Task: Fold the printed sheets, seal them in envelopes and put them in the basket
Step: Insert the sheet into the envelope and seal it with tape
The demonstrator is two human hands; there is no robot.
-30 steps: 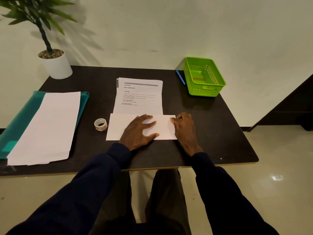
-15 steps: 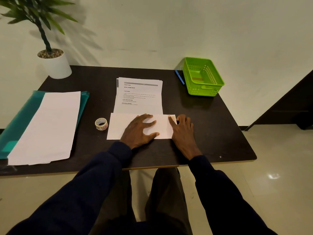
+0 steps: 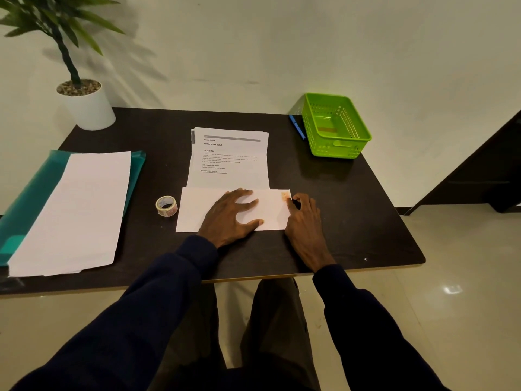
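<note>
Currently, from my remote feed, I log the dark table (image 3: 352, 207) from its left edge. One potted plant (image 3: 84, 105) stands at the far left corner. Nearer me lies one green folder (image 3: 28, 198) with one stack of white paper (image 3: 76, 210) on top of it, its long axis running away from me. One tape roll (image 3: 166, 206) rests on its side just left of the envelope (image 3: 194, 213). I count one envelope. It lies flat near the front middle of the table, long axis left to right, and its far edge overlaps the near end of the printed sheets (image 3: 229, 159). The sheets form one stack, long axis front to back, heading at the far end. The left hand (image 3: 228, 218) lies flat on the envelope's middle, fingers spread and straight, pressing and gripping nothing. One small patch of tape (image 3: 285, 196) shows at the envelope's far right corner. The right hand (image 3: 306, 224) sits at the envelope's right end with fingers curled. I cannot tell whether it pinches the edge or only touches it. One blue pen (image 3: 297, 127) lies just left of one green basket (image 3: 335, 125) at the far right corner, well apart from the envelope.
</note>
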